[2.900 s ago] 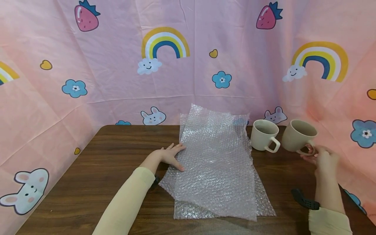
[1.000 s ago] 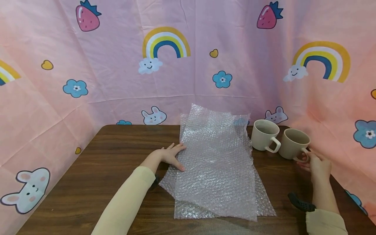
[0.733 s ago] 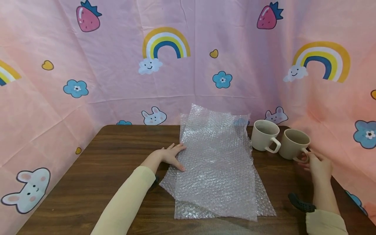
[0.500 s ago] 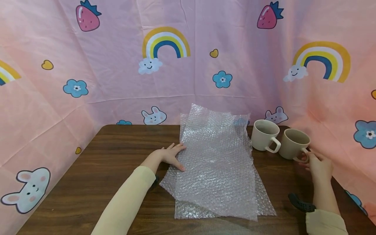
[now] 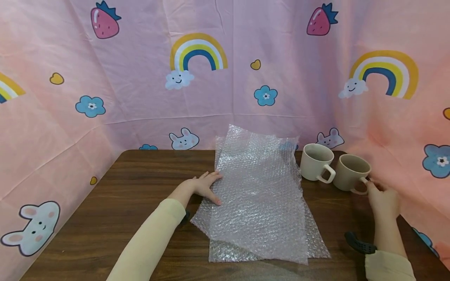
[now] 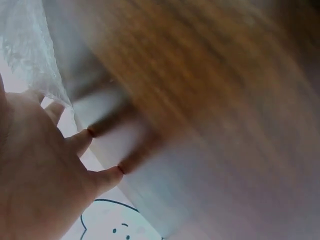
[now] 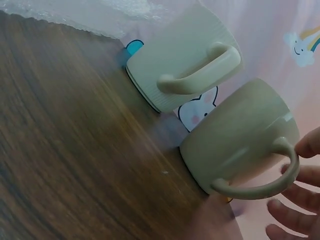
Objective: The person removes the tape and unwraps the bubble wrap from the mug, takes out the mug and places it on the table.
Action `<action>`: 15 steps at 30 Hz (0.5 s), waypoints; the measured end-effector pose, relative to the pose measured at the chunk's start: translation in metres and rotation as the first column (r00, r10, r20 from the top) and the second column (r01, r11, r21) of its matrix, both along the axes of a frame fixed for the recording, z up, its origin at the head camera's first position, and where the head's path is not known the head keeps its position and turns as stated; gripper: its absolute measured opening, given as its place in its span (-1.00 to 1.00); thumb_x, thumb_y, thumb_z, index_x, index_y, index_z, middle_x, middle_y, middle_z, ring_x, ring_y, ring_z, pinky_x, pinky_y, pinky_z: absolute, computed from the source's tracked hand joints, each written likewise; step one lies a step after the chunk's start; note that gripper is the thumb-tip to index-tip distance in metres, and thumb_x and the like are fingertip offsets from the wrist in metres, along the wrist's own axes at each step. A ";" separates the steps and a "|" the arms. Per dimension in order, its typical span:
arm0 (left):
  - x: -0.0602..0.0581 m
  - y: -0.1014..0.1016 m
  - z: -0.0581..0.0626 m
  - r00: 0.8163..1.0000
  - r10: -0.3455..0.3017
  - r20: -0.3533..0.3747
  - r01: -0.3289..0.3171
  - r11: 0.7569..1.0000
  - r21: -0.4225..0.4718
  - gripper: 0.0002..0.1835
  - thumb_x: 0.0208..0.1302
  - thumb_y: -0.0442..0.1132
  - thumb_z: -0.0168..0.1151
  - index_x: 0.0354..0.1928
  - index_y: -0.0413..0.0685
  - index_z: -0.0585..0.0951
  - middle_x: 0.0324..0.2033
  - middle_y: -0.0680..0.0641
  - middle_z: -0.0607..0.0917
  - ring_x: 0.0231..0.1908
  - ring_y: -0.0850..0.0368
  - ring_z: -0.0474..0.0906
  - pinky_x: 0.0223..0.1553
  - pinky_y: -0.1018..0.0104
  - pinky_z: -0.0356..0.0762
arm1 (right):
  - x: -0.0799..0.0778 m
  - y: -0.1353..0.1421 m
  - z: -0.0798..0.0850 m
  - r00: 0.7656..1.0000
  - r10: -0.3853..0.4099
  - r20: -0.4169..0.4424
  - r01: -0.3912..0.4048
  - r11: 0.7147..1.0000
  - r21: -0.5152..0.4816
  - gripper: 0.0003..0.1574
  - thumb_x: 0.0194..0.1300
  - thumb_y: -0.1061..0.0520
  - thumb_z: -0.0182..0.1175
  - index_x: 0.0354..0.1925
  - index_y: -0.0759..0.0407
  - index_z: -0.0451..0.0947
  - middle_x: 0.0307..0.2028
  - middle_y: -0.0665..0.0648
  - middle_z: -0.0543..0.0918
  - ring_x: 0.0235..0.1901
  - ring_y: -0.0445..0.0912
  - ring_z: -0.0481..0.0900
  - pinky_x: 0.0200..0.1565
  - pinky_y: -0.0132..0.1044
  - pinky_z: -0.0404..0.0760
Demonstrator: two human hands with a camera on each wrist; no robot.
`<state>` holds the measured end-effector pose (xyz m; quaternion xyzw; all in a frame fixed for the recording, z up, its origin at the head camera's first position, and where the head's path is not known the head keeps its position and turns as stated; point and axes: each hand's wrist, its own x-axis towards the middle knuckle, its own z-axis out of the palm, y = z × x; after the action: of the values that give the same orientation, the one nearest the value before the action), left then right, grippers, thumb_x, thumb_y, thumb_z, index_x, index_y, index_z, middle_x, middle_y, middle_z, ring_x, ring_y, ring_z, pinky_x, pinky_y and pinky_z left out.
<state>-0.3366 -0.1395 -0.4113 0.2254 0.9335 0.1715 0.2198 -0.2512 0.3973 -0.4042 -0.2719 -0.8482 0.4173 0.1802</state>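
Two mugs stand upright at the table's back right: a pale mug (image 5: pixel 317 162) on the left, and a beige mug (image 5: pixel 351 172) beside it. My right hand (image 5: pixel 384 199) is at the beige mug's handle. In the right wrist view, the thumb (image 7: pixel 309 144) and a fingertip lie right at the handle (image 7: pixel 260 191), while the other fingers are spread loosely below it. My left hand (image 5: pixel 204 187) rests with fingers spread on the left edge of the layered bubble wrap (image 5: pixel 260 195). The left wrist view shows its fingertips at the bubble wrap (image 6: pixel 30 40) and table.
The dark wooden table (image 5: pixel 140 203) carries the bubble wrap and mugs. Behind and along both sides hangs a pink printed cloth (image 5: pixel 151 78). The bubble wrap's right edge lies close to the pale mug. The right arm is near the table's right edge.
The beige mug, first tilted in the right hand's grip, came down and left to stand beside the pale mug. The right fingers have since drawn back out of the handle. The left hand stayed still.
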 end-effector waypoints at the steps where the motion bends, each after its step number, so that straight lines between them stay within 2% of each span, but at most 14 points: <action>1: 0.000 0.000 0.001 1.000 0.001 -0.006 -0.001 1.000 0.001 0.14 -0.05 0.22 0.45 0.50 0.06 0.05 0.49 -0.09 -0.13 0.43 -0.22 -0.30 0.23 -0.41 -0.25 | -0.001 -0.001 0.002 1.000 -0.001 0.001 0.001 1.000 0.027 -0.34 0.32 -0.19 0.03 0.17 0.22 0.51 -0.31 0.06 0.61 -0.25 0.03 0.45 -0.33 -0.16 0.33; 3: 0.001 0.001 0.004 1.000 0.001 -0.013 -0.001 1.000 0.011 0.14 -0.07 0.19 0.47 0.49 0.01 0.08 0.48 -0.14 -0.12 0.43 -0.23 -0.28 0.24 -0.39 -0.19 | -0.002 -0.004 0.007 1.000 -0.008 -0.022 0.009 0.997 0.076 -0.35 0.33 -0.12 0.02 0.21 0.28 0.45 -0.10 0.26 0.54 -0.17 0.14 0.44 -0.34 -0.11 0.34; 5: 0.001 0.002 0.006 1.000 0.006 -0.009 -0.005 1.000 0.030 0.13 -0.07 0.14 0.50 0.48 -0.03 0.09 0.48 -0.17 -0.14 0.42 -0.23 -0.29 0.26 -0.35 -0.12 | -0.003 -0.009 0.014 0.998 -0.027 -0.063 0.034 0.994 0.101 -0.35 0.33 -0.07 0.01 0.26 0.27 0.41 0.06 0.34 0.47 -0.07 0.19 0.42 -0.28 -0.05 0.36; 8: 0.002 0.002 0.009 1.000 0.010 0.005 -0.010 0.998 0.060 0.13 -0.07 0.08 0.52 0.47 -0.06 0.08 0.47 -0.20 -0.17 0.42 -0.23 -0.30 0.27 -0.27 -0.02 | -0.005 -0.019 0.026 0.982 -0.068 -0.177 0.088 0.990 0.111 -0.39 0.31 0.00 0.01 0.26 0.23 0.43 0.12 0.32 0.44 0.06 0.19 0.38 -0.11 0.05 0.35; 12: 0.001 0.000 0.014 1.000 0.005 -0.031 -0.002 0.995 0.101 0.08 0.01 0.07 0.47 0.47 -0.11 0.07 0.47 -0.23 -0.15 0.42 -0.24 -0.25 0.26 -0.26 0.04 | -0.007 -0.040 0.042 0.926 -0.050 -0.373 0.117 0.980 0.159 -0.48 0.28 0.08 0.00 0.15 0.21 0.55 0.06 0.25 0.54 0.08 0.13 0.43 0.04 0.08 0.33; 15: 0.000 -0.005 0.020 0.995 0.025 -0.096 -0.015 0.994 0.106 -0.01 0.13 0.08 0.37 0.47 -0.13 0.08 0.46 -0.24 -0.08 0.41 -0.26 -0.18 0.23 -0.37 -0.03 | -0.011 -0.058 0.056 0.873 0.063 -0.483 0.065 0.968 0.243 -0.55 0.26 0.14 0.03 0.06 0.26 0.60 -0.01 0.28 0.59 0.02 0.17 0.49 0.01 0.10 0.35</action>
<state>-0.3366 -0.1443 -0.3910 0.2353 0.9351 0.2113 0.1601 -0.2618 0.3388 -0.3478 -0.1333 -0.8213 0.3611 0.4209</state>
